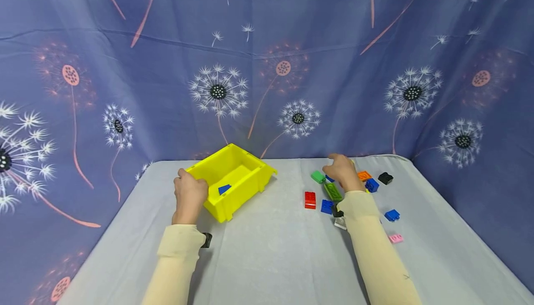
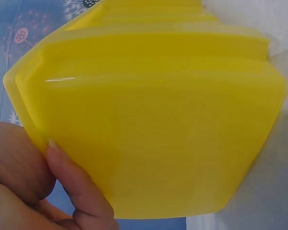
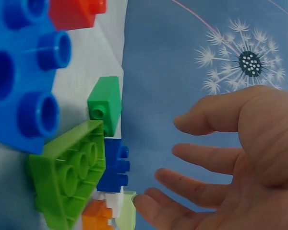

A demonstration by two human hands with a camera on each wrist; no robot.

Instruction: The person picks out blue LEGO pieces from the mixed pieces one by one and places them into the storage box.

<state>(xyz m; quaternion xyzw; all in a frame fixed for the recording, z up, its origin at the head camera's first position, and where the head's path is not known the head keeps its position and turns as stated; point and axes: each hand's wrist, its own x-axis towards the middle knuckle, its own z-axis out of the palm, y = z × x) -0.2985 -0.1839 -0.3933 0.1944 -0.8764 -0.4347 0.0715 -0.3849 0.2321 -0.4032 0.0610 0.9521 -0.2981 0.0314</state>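
Head view: The left hand [image 1: 189,197] is gripping the left edge of a yellow bin [image 1: 247,194], which is lying obliquely at the left of the pale surface [image 1: 267,258]; whether its whole base is touching cannot be told. A blue piece [image 1: 224,189] is lying inside the bin. The right hand [image 1: 344,174] is reaching over a loose group of toy bricks, well apart from the bin. A green brick [image 1: 318,176] and a lime-green brick [image 1: 333,192] are lying just left of this hand; a red brick [image 1: 310,200] and a blue brick [image 1: 327,206] are lying nearer the wearer. An orange brick [image 1: 364,176] and a black brick [image 1: 385,178] are lying to its right, and a pink brick [image 1: 396,238] is resting beside the right sleeve [image 1: 367,231]. A dandelion-patterned curtain [image 1: 267,17] is hanging behind the surface.

Left wrist view: The fingers are pinching the bin's rim, the thumb pressing against its yellow wall. The bin is filling most of the view.

Right wrist view: The fingers are standing spread, well apart from the thumb, and are visibly holding nothing. The lime-green brick is showing its hollow underside, and the green brick is lying near it. The orange brick is appearing at the lower edge, partly cut off.
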